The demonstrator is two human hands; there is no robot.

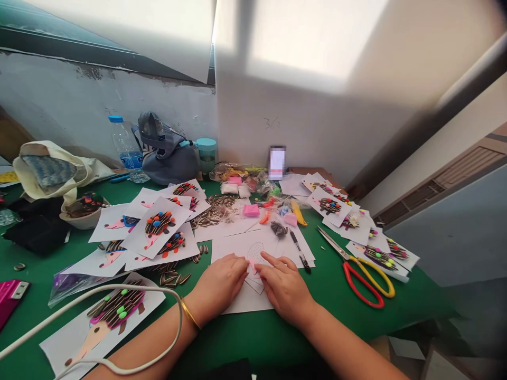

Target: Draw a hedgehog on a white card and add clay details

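A white paper (229, 245) lies on the green table before me, with a drawn outline (256, 251) and a small piece of pink clay (252, 265) at its lower edge. My left hand (224, 282) rests on the paper left of the pink piece, fingers bent together with their tips at it; whether they grip anything is hidden. From the right, my right hand (285, 285) touches the pink piece with a fingertip, its fingers apart. A black pen (300, 250) lies right of the drawing. Beyond it are a dark clay lump (279, 229) and a pink packet (251, 210).
Hedgehog cards (159, 224) spread at left, more (330, 206) at right. Red-and-yellow scissors (352, 264) lie right of the paper. Sunflower seeds (216, 208), a bottle (129, 150), a grey bag (170, 158) and a phone (277, 162) are behind. A white cable (79, 298) crosses my left forearm.
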